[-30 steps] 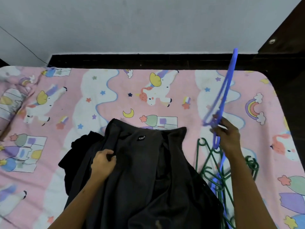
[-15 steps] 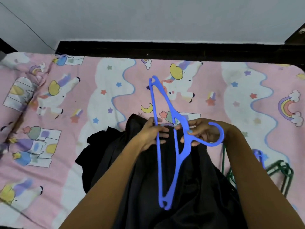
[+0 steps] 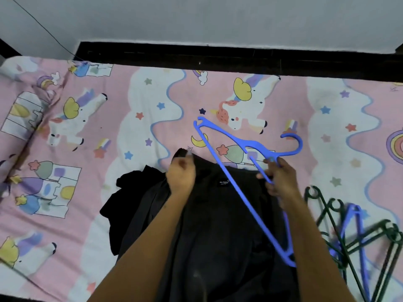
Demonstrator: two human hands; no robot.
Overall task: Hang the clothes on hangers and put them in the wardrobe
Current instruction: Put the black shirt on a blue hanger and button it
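item: dark garment (image 3: 218, 225), charcoal-black, lying on the bed with its collar end toward the wall; a small black label with pale lettering shows just below the collar, the lettering too small to read. a second black cloth (image 3: 130, 201) lies bunched against its left side, partly under it.

item: blue hanger (image 3: 246, 182), plastic, held above the garment, tilted so one arm tip points up-left over the sheet and the other sits low near the right forearm; its hook curls to the upper right.

item: right hand (image 3: 281, 177), fingers curled round the hanger at the neck just below the hook; grip pinching the blue hanger.

item: left hand (image 3: 182, 174), at the garment's collar edge, upper left corner; fingers curled in and taking hold of the fabric there, so the grip is pressed together on the dark garment, though motion blur softens the fingertips.

item: spare hangers (image 3: 357, 234), a loose heap of dark green ones with at least one more blue one among them, lying on the bed to the right of the garment, near the right forearm; blurred.

item: bed sheet (image 3: 109, 127), pink and white, printed with unicorns, stars, moons, rainbows and castles; wrinkled at the far left.

item: dark bed frame (image 3: 218, 59) along the far edge, pale wall behind it, a thin dark cable (image 3: 43, 29) running down the wall at the upper left.
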